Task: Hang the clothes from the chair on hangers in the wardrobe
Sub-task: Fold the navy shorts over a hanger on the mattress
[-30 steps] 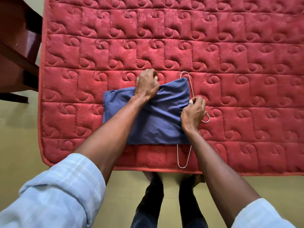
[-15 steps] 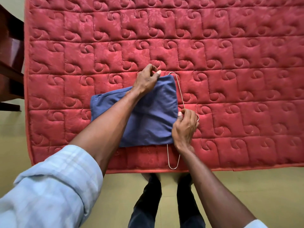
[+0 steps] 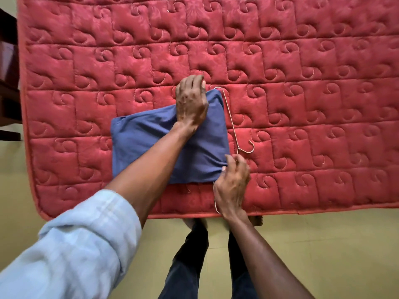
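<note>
On the red quilted mattress (image 3: 280, 61), near its 6 o'clock edge, I see a folded blue cloth (image 3: 151, 147) lying flat, with a thin wire hanger (image 3: 232, 124) along its 3 o'clock side. Part of the hanger runs under the cloth; its far corner pokes out at the cloth's 1 o'clock corner, its hook curls open on the mattress at 3 o'clock, and its near end shows at about 5 o'clock, close to the mattress edge.

My left hand (image 3: 191, 102) lies on the cloth's far edge at 12 o'clock, fingers curled over that edge and bunching the fabric, so it has a grip on the cloth. My right hand (image 3: 233, 182) is at the cloth's 4 o'clock corner, knuckles up, fingers bent with the tips meeting the gathered fabric right beside the hanger's neck; it looks like a pinch on the cloth there, though I cannot tell whether the wire is caught in it too.

Both forearms reach in from 6 o'clock, the left one in a rolled pale-blue sleeve (image 3: 75, 244). Dark trouser legs (image 3: 185, 266) and bare feet stand on the yellowish floor (image 3: 323, 244) just below the mattress edge. At 9 o'clock, a piece of dark wooden furniture (image 3: 7, 83) shows beside the mattress.
</note>
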